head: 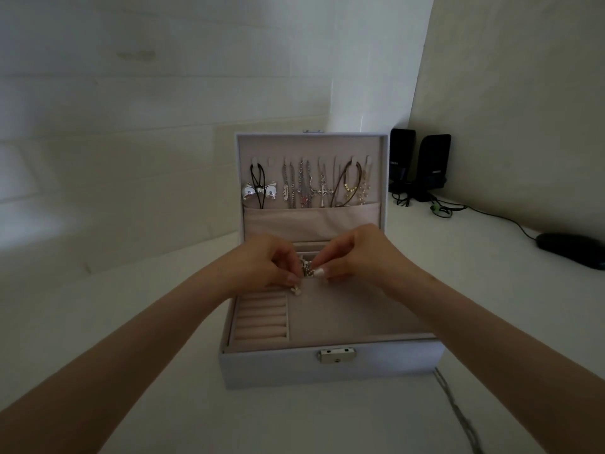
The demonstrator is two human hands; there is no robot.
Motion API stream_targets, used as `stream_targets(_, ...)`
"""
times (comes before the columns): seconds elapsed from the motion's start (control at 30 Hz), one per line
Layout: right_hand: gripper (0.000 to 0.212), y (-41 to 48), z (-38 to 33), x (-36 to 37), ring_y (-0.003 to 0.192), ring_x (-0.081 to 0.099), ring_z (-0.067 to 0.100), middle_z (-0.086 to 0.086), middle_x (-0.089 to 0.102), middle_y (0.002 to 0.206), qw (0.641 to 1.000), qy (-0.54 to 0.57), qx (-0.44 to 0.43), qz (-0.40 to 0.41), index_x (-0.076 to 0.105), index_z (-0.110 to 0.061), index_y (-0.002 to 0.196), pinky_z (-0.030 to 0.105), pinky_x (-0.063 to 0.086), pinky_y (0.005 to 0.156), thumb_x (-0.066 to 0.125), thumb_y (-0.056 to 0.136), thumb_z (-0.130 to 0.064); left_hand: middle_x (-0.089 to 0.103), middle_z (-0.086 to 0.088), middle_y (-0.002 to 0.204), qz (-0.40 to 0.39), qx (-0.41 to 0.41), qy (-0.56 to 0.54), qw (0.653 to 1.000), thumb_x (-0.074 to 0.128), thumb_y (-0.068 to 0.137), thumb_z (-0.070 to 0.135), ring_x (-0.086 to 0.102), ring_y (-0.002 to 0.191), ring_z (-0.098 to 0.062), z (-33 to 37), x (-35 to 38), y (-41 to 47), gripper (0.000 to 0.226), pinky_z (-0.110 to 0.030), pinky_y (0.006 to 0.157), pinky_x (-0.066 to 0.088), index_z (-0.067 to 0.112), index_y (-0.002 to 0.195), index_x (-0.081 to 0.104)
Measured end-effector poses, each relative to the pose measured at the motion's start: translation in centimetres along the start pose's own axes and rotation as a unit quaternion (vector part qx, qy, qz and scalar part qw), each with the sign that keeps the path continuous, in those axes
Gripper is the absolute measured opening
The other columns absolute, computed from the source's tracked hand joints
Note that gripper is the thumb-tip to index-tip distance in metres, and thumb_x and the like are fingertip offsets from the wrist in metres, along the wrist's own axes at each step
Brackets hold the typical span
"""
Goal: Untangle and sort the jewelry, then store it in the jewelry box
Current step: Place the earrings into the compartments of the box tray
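Note:
A pale grey jewelry box point(281, 371) stands open on the white table, its lid upright. Several necklaces point(307, 185) hang from hooks inside the lid above a fabric pocket. My left hand point(265, 263) and my right hand point(357, 253) meet over the back of the box's tray, and both pinch a small beaded chain point(307, 268) between fingertips. A small pale charm point(295, 290) dangles from it just above the tray. Ring rolls point(262, 319) fill the tray's front left; the large beige compartment point(347, 316) lies below my hands.
Two black speakers point(420, 165) stand at the back right by the wall, with cables trailing across the table. A black mouse point(571, 249) lies at the far right edge. A grey cord point(458, 414) runs along the table right of the box's front corner.

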State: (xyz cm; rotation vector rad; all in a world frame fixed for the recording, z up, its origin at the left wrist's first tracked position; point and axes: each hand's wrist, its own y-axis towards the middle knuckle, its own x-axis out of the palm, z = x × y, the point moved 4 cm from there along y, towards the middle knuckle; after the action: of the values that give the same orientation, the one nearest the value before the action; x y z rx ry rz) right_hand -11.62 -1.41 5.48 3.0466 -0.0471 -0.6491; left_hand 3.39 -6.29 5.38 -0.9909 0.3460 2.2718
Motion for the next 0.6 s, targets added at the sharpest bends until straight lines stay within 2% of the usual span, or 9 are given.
stream_targets(0.1, 0.01, 0.17, -0.26, 0.11, 0.055, 0.064, 0.012, 0.01, 0.067, 0.062, 1.0, -0.015, -0.001, -0.022, 0.073, 0.001, 0.08, 0.019, 0.054, 0.057, 0.076, 0.071, 0.005, 0.06, -0.001, 0.064, -0.015, -0.004, 0.016, 1.0, 0.072, 0.078, 0.0, 0.05, 0.057, -0.006, 0.05, 0.05, 0.3, 0.02, -0.018, 0.057, 0.038, 0.017, 0.072, 0.064)
stream_targets(0.3, 0.007, 0.5, 0.1, 0.19, 0.055, 0.065, 0.012, 0.008, 0.068, 0.06, 0.999, -0.029, 0.008, -0.043, 0.071, 0.0, 0.074, 0.019, 0.053, 0.056, 0.076, 0.071, 0.005, 0.061, -0.006, 0.067, -0.043, -0.02, -0.019, 0.999, 0.07, 0.08, 0.0, 0.05, 0.062, -0.011, 0.0, 0.1, 0.48, 0.017, -0.02, 0.06, 0.039, 0.015, 0.072, 0.066)
stream_targets(0.43, 0.011, 0.5, 0.3, 0.0, 0.063, 0.068, 0.019, 0.012, 0.07, 0.068, 0.998, -0.026, 0.005, -0.053, 0.071, -0.002, 0.074, 0.023, 0.058, 0.065, 0.075, 0.071, 0.008, 0.061, 0.0, 0.063, -0.059, -0.029, -0.027, 0.997, 0.07, 0.079, -0.001, 0.05, 0.051, 0.002, -0.13, 0.06, 0.64, 0.019, -0.01, 0.055, 0.041, 0.016, 0.071, 0.067)
stream_targets(0.6, 0.014, 0.48, 0.24, -0.05, 0.073, 0.069, 0.021, 0.017, 0.071, 0.081, 0.996, -0.059, -0.002, -0.06, 0.073, -0.006, 0.075, 0.03, 0.059, 0.077, 0.075, 0.072, 0.006, 0.06, 0.003, 0.06, -0.066, -0.043, -0.045, 0.996, 0.067, 0.081, -0.003, 0.049, 0.047, 0.005, -0.28, -0.09, 0.82, 0.018, -0.007, 0.05, 0.039, 0.014, 0.073, 0.067)
